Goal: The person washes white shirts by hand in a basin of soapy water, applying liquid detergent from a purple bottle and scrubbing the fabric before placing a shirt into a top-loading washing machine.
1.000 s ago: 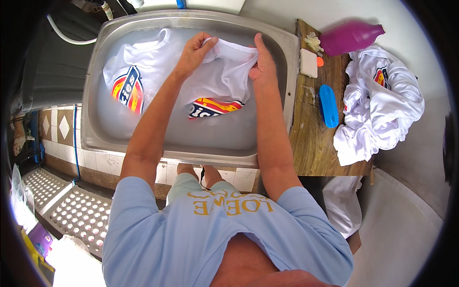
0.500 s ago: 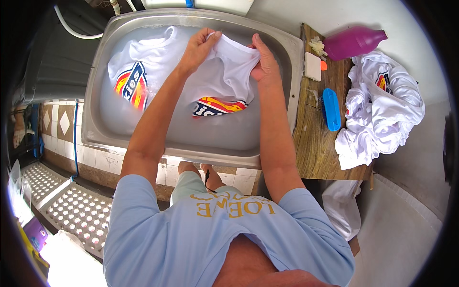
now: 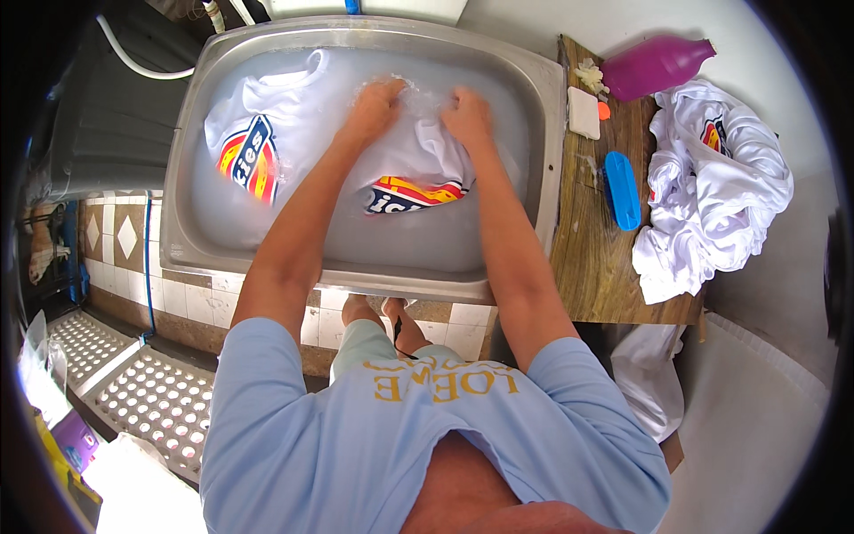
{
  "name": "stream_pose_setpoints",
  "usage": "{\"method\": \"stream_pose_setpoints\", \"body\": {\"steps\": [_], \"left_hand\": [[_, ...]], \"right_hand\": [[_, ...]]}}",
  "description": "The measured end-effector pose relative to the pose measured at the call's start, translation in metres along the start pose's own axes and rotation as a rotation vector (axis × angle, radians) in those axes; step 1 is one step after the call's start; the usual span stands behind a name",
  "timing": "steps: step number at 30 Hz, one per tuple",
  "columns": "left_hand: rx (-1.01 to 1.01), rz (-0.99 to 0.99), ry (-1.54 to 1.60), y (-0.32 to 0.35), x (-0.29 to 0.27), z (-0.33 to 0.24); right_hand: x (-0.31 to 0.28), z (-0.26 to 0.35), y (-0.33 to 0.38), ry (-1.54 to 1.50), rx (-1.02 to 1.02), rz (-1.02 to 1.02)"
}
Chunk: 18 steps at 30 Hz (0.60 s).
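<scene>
A white T-shirt (image 3: pixel 427 156) with a red, yellow and dark blue print lies partly under the cloudy water of a steel sink (image 3: pixel 356 278). My left hand (image 3: pixel 377 110) is closed on its far edge at the waterline, where small splashes rise; the fingertips are partly hidden by water. To its right, my right hand (image 3: pixel 468 117) curls around another part of the same cloth, slightly blurred. A second white T-shirt (image 3: pixel 286 111) with a like print floats at the sink's left side, untouched by either hand.
On the wooden board (image 3: pixel 583 276) right of the sink are a blue scrub brush (image 3: pixel 622 190), a pale soap-like block (image 3: pixel 584 113), a purple bottle (image 3: pixel 658 67) and bunched white shirts (image 3: pixel 716 187). A white hose (image 3: pixel 133 58) curves in at upper left.
Both hands have lowered the shirt's raised edge from above the water down into it. The right hand has moved left, closer to the left hand.
</scene>
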<state>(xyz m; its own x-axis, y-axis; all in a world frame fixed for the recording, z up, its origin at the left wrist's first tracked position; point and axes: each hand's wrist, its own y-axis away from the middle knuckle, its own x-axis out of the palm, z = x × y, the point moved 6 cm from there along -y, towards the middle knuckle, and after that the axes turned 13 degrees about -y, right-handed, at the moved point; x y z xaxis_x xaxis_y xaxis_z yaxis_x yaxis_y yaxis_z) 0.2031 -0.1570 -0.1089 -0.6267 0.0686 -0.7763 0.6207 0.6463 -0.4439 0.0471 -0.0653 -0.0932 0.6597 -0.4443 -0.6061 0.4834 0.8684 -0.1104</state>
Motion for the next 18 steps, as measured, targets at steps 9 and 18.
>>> {"method": "stream_pose_setpoints", "body": {"steps": [9, 18], "left_hand": [[-0.490, 0.440, 1.062, -0.017, -0.027, -0.029], [-0.677, 0.592, 1.333, -0.001, -0.017, -0.032]], "right_hand": [[-0.028, 0.012, -0.005, -1.050, 0.296, 0.206], [-0.024, 0.017, 0.000, -1.030, 0.213, 0.237]]}}
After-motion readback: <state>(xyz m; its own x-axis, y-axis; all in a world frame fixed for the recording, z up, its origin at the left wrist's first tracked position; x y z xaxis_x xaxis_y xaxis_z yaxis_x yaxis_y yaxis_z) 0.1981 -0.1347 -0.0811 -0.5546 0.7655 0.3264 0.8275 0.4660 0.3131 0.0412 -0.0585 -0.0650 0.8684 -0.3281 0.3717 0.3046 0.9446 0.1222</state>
